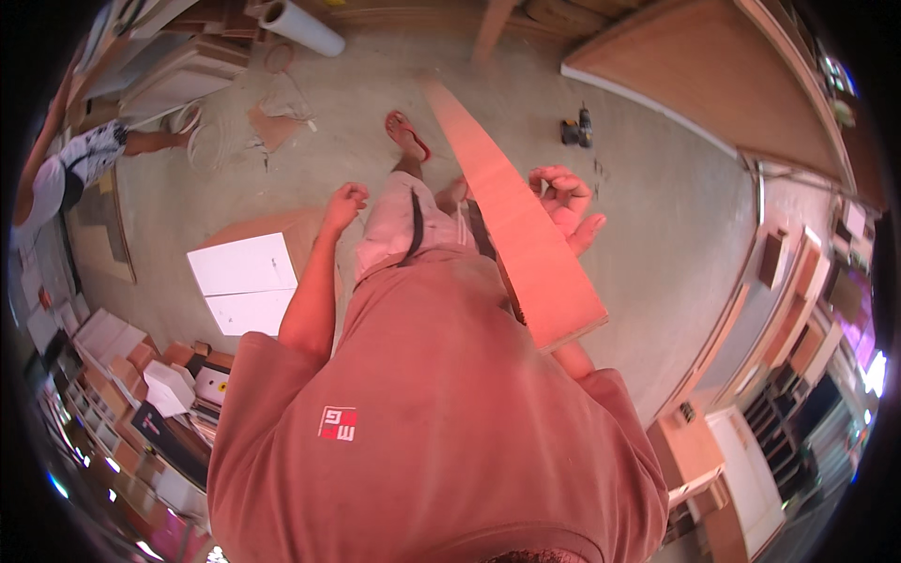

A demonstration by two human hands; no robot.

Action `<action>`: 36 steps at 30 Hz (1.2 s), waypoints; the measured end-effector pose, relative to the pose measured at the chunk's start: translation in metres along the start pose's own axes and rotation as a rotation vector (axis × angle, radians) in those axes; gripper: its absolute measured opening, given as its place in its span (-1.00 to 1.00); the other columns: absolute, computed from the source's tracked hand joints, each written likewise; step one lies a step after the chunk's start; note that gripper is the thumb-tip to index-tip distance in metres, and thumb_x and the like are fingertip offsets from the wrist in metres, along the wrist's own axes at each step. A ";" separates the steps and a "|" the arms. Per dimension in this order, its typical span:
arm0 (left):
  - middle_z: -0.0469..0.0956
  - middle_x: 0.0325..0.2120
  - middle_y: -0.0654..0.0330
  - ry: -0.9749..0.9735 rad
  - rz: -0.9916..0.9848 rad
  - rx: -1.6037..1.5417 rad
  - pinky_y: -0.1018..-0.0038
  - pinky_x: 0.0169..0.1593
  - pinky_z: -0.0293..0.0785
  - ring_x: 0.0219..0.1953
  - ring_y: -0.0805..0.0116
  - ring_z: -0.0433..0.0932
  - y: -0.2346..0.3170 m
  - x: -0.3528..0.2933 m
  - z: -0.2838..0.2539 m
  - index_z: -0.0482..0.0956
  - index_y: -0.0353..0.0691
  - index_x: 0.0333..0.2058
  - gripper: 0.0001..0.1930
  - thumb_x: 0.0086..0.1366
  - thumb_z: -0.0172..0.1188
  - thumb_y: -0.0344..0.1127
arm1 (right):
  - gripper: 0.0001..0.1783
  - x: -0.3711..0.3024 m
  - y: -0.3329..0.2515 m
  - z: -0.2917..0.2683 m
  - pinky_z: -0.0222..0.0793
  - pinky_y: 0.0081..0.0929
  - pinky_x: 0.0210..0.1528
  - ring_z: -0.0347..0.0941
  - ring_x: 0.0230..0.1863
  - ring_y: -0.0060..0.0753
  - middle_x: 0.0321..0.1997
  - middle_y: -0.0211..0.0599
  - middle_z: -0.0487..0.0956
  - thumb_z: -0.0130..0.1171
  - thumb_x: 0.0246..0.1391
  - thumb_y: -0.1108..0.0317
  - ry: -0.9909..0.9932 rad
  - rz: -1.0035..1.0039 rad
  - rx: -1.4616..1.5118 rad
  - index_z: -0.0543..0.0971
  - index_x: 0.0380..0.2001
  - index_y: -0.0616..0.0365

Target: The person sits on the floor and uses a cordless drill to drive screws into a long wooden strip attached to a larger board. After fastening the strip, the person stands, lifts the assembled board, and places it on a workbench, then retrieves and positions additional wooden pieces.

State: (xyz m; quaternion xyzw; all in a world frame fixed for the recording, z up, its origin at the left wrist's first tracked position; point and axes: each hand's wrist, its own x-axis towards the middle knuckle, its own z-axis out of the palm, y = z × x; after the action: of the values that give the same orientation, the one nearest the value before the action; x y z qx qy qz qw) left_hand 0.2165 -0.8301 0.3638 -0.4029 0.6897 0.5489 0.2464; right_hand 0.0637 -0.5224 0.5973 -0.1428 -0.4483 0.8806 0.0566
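A long orange-brown wooden board [511, 211] slants from beside my right shoulder out toward the floor ahead. It lies over my right forearm, which passes beneath it. My right hand [566, 202] comes out past the board's right edge, palm side up, its fingers apart and half bent. At left my left hand [347, 205] hangs by my thigh, fingers loosely bent, nothing visible in it. Nearest to that arm is a box-like piece with white panels [246, 272] and brown sides, standing on the floor. The board hides part of my right leg.
A cordless drill [577, 129] stands on the floor ahead right. Large brown panels [713, 84] lean at far right. A white roll [302, 28] and scraps [274, 129] are ahead left. Another person [80, 164] is at left. Wood offcuts [169, 385] crowd the lower left.
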 end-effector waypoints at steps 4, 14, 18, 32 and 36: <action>0.66 -0.13 0.26 -0.013 -0.065 -0.068 0.41 -0.17 0.52 -0.16 0.37 0.62 0.031 -0.011 0.005 0.59 -0.15 0.02 -0.71 0.42 0.12 -0.19 | -0.32 -0.008 -0.010 -0.044 0.18 -0.14 0.37 0.28 0.20 -0.26 0.11 -0.16 0.42 -0.29 0.41 -0.33 -0.031 0.076 0.029 0.43 -0.02 0.10; 0.43 0.22 -0.03 -0.437 -0.292 -0.263 0.22 0.10 0.57 0.18 0.04 0.52 0.152 0.015 0.135 0.32 -0.20 0.31 -0.25 0.41 0.14 0.27 | -0.20 -0.012 -0.102 -0.096 0.65 -0.32 -0.08 0.60 0.00 -0.06 0.22 -0.11 0.49 0.04 0.29 -0.10 -0.085 1.078 -0.080 0.36 0.35 0.35; 0.39 0.20 -0.18 -0.570 -0.358 -0.464 0.08 0.21 0.56 0.19 -0.07 0.50 0.168 0.032 0.176 0.26 -0.34 0.28 -0.19 0.39 0.15 0.28 | -0.27 -0.032 -0.115 -0.073 0.51 -0.52 -0.28 0.59 -0.14 -0.42 0.06 -0.26 0.51 0.11 0.24 0.04 -0.109 1.020 -0.313 0.39 0.38 0.21; 0.42 0.11 -0.33 -0.834 -0.474 -1.054 -0.17 0.42 0.31 0.29 -0.23 0.40 0.161 -0.027 0.177 0.42 -0.50 0.01 -0.57 0.42 0.27 -0.22 | -0.33 -0.035 -0.192 -0.113 0.36 -0.59 -0.27 0.47 -0.17 -0.49 0.12 -0.29 0.42 0.09 0.24 -0.04 -0.475 0.793 -0.726 0.53 0.31 0.11; 0.20 0.33 -0.32 -0.916 -0.304 -1.187 -0.09 0.50 0.21 0.42 -0.24 0.20 0.170 -0.050 0.175 0.11 -0.55 0.25 -0.34 0.47 0.20 -0.16 | -0.19 -0.039 -0.209 -0.128 0.43 -0.59 -0.32 0.53 -0.15 -0.37 0.27 -0.03 0.39 0.03 0.26 -0.21 -0.433 0.640 -0.509 0.46 0.31 0.28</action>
State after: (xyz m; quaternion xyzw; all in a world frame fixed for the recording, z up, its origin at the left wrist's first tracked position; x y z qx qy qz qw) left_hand 0.0858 -0.6356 0.4497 -0.2904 0.0451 0.8997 0.3227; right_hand 0.1338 -0.3090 0.7021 -0.0960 -0.5849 0.7253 -0.3501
